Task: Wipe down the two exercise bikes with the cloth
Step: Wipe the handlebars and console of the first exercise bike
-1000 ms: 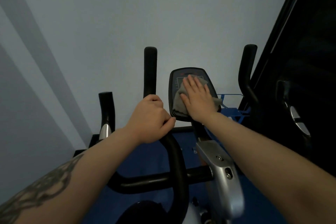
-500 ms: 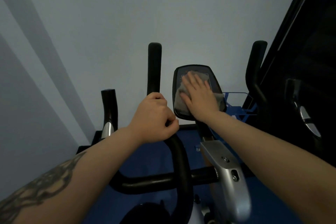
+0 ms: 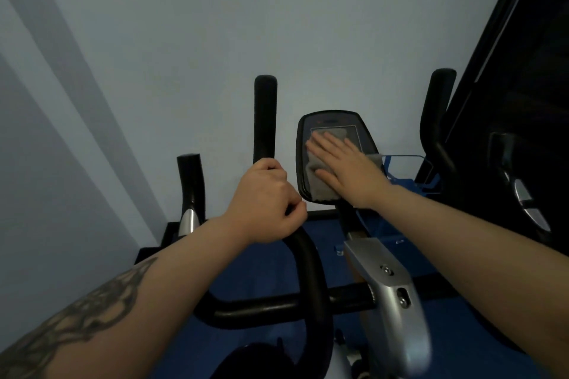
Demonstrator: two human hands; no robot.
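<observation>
While left hand grips handlebar, right hand presses cloth.

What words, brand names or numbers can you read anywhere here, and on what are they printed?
None can be read.
Console: faint reddish and blue marks along its top edge, too blurred to read; the cloth and the flat right hand hide most of the screen.
Silver cover on the bike's stem: bolts only, no lettering.
Handlebar, gripped by the left hand: plain black.
Tattoo on the left forearm: a pattern, no letters discernible.
</observation>
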